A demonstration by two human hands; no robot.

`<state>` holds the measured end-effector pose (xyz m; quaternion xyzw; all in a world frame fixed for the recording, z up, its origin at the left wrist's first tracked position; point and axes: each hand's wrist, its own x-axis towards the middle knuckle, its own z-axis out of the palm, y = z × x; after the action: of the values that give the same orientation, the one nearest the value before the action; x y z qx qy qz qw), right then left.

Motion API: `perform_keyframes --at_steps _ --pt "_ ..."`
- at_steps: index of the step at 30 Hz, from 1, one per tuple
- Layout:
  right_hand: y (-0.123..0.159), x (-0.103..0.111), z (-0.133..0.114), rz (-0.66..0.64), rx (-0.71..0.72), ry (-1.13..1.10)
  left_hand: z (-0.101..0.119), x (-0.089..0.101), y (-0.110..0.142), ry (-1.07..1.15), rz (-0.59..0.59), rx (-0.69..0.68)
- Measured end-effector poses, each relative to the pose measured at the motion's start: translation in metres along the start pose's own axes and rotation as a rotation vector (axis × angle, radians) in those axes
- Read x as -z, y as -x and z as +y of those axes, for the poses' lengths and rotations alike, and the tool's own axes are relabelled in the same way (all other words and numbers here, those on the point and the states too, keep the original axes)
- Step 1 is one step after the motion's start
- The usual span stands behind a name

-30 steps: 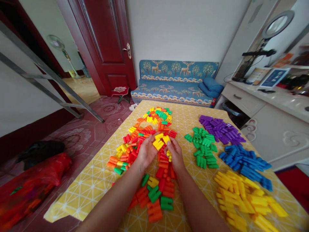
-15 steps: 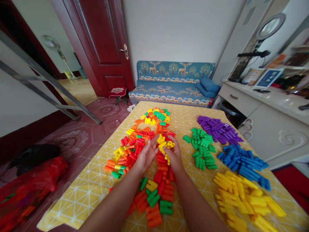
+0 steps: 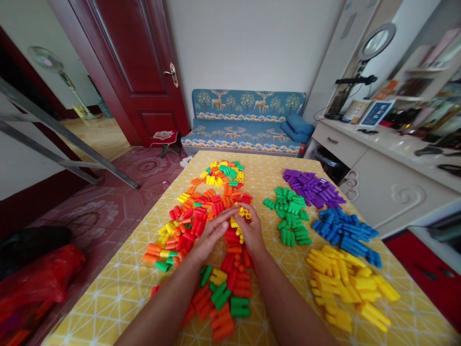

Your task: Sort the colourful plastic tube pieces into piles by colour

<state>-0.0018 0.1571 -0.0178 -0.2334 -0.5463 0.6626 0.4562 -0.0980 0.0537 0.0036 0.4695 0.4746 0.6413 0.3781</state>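
Yellow-patterned counter across lower frame. Both forearms extend up from bottom edge, angled inward. Left hand slants toward frame centre, fingers nearly straight, tips close against right hand's; cannot tell whether they grip. Right hand upright, fingers curled partway around yellow blocks, frame centre.

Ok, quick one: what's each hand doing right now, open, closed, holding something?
Left hand: fingers stretched toward the yellow blocks; whether it grips any cannot be told.
Right hand: closed, holding several yellow blocks.
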Motion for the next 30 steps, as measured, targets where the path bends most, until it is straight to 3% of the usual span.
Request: perform_keyframes --at_steps 7,15,21,25,27,30 --pt "0.001 -0.001 -0.003 0.117 -0.066 -0.120 0.003 -0.004 -0.001 -0.175 0.057 -0.086" --pt "0.003 -0.001 -0.014 0.158 -0.075 -0.123 -0.004 0.000 -0.003 -0.483 0.080 -0.044" --pt "0.010 0.009 -0.046 0.216 -0.023 -0.108 -0.004 -0.002 -0.005 -0.542 0.060 -0.024" --pt "0.027 0.051 -0.084 0.301 0.048 0.070 -0.004 -0.002 -0.006 -0.557 0.042 -0.036" --pt "0.040 0.088 -0.099 0.396 0.125 0.190 -0.005 -0.001 -0.006 -0.557 0.046 -0.045" --pt "0.062 0.154 -0.110 0.638 0.287 0.469 -0.007 -0.001 -0.007 -0.543 0.052 -0.048"
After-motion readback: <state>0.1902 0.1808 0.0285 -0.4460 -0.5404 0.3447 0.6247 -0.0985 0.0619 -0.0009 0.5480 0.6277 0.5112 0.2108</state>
